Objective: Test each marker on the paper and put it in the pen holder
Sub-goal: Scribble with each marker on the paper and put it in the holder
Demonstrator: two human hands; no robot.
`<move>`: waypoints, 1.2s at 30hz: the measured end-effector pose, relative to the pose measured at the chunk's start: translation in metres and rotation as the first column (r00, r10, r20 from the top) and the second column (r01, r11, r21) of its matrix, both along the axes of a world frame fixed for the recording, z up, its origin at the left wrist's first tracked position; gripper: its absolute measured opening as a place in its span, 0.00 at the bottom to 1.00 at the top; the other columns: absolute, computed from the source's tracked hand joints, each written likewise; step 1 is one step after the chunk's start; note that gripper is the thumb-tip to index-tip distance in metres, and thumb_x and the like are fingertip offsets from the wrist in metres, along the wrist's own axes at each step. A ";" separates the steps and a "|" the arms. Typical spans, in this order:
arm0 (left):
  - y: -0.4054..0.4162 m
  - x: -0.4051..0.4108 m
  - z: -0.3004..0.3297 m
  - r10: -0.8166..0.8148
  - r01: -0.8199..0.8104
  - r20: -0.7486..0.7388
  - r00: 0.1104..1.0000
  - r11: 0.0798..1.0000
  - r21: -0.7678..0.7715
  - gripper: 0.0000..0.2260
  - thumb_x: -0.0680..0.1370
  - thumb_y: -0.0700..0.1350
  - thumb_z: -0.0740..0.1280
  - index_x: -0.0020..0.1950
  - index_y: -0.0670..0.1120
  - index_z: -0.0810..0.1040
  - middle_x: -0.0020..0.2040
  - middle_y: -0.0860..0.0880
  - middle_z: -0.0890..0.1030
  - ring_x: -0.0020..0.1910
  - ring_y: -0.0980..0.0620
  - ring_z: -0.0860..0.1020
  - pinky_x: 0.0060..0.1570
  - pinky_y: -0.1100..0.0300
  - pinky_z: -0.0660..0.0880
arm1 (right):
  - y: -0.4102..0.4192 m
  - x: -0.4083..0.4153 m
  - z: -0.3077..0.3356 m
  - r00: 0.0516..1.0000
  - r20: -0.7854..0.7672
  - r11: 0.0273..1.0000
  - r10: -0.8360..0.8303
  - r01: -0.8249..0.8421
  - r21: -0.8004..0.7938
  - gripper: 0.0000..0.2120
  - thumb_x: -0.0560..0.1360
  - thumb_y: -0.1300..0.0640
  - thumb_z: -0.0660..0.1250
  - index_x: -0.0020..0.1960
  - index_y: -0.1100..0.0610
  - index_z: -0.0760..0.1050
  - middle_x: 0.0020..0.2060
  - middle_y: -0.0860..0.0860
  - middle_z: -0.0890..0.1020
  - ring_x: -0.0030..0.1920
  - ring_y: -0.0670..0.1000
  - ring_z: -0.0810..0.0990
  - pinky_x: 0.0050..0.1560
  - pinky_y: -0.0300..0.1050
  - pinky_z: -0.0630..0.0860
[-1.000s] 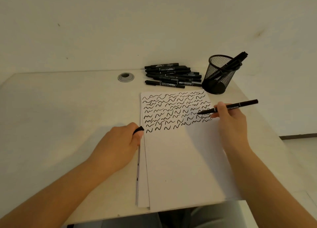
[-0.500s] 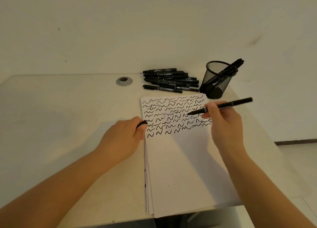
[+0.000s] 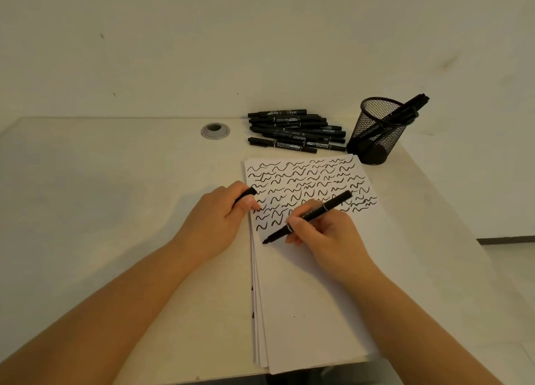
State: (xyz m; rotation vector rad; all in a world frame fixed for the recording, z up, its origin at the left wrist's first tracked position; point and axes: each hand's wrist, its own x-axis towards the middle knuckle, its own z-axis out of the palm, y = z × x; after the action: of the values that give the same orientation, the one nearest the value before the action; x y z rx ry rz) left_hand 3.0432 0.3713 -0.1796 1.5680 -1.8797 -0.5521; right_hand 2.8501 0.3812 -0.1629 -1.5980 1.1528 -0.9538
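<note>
One marker (image 3: 307, 217), pinched by the right hand (image 3: 324, 239), points at the paper (image 3: 312, 297); left hand (image 3: 215, 222) grips its cap (image 3: 246, 195). Holder (image 3: 376, 129) at 1 o'clock. Risk: smearing the wet squiggles.

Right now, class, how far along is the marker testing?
Done: squiggles fill the top of the paper, and a few markers stand in the pen holder. In hand: the right hand holds an uncapped marker tip-down at the paper; the left hand grips its cap. Left: the pile of markers behind.
</note>
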 end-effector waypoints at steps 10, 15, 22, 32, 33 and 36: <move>0.002 -0.001 0.001 -0.013 0.012 -0.065 0.998 1.000 -0.024 0.07 0.79 0.45 0.58 0.49 0.49 0.76 0.44 0.60 0.81 0.31 0.71 0.72 0.32 0.75 0.65 | -0.007 -0.016 -0.002 0.960 0.070 0.954 -0.273 0.279 -0.106 0.09 0.75 0.57 0.64 0.38 0.46 0.76 0.32 0.43 0.82 0.34 0.40 0.78 0.35 0.37 0.73; 0.006 -0.006 0.002 -0.048 0.045 -0.049 0.998 0.997 -0.061 0.05 0.77 0.47 0.63 0.49 0.50 0.79 0.37 0.61 0.78 0.34 0.68 0.73 0.35 0.75 0.66 | -0.008 -0.019 0.000 0.930 0.279 0.968 -0.241 0.251 0.000 0.08 0.75 0.58 0.63 0.41 0.49 0.79 0.31 0.47 0.82 0.33 0.43 0.77 0.32 0.36 0.73; 0.011 -0.012 0.006 -0.123 0.121 -0.029 0.992 0.990 -0.069 0.05 0.76 0.45 0.65 0.49 0.50 0.79 0.36 0.62 0.77 0.34 0.70 0.73 0.35 0.76 0.66 | -0.008 -0.019 -0.001 0.881 0.444 0.985 -0.161 0.118 0.123 0.12 0.76 0.58 0.60 0.38 0.52 0.78 0.30 0.53 0.82 0.31 0.48 0.78 0.29 0.38 0.73; 0.018 -0.020 0.012 -0.187 0.184 -0.038 0.982 0.980 -0.077 0.06 0.76 0.49 0.63 0.46 0.50 0.78 0.31 0.61 0.73 0.32 0.65 0.72 0.32 0.74 0.64 | -0.003 -0.012 0.001 0.928 0.364 0.996 -0.075 0.056 0.062 0.07 0.77 0.64 0.60 0.41 0.58 0.72 0.31 0.53 0.83 0.32 0.49 0.80 0.29 0.39 0.75; 0.019 -0.022 0.012 -0.187 0.184 -0.040 0.982 0.980 -0.072 0.07 0.76 0.50 0.61 0.46 0.51 0.78 0.30 0.61 0.73 0.32 0.62 0.72 0.31 0.72 0.64 | -0.003 -0.012 0.000 0.932 0.357 0.998 -0.058 0.042 0.053 0.06 0.76 0.64 0.60 0.41 0.58 0.73 0.31 0.53 0.83 0.32 0.48 0.80 0.30 0.39 0.75; 0.021 -0.024 0.011 -0.181 0.177 -0.045 0.982 0.982 -0.069 0.10 0.76 0.52 0.59 0.46 0.51 0.78 0.30 0.58 0.73 0.32 0.57 0.71 0.30 0.68 0.64 | -0.002 -0.011 -0.001 0.939 0.342 0.999 -0.038 0.028 0.034 0.06 0.74 0.65 0.63 0.41 0.58 0.76 0.29 0.51 0.82 0.31 0.46 0.78 0.31 0.37 0.75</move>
State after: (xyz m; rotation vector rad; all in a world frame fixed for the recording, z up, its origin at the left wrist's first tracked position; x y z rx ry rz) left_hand 3.0188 0.3921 -0.1683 1.3390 -1.9914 -0.5973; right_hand 2.8390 0.3788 -0.1636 -1.3270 0.9466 -1.1791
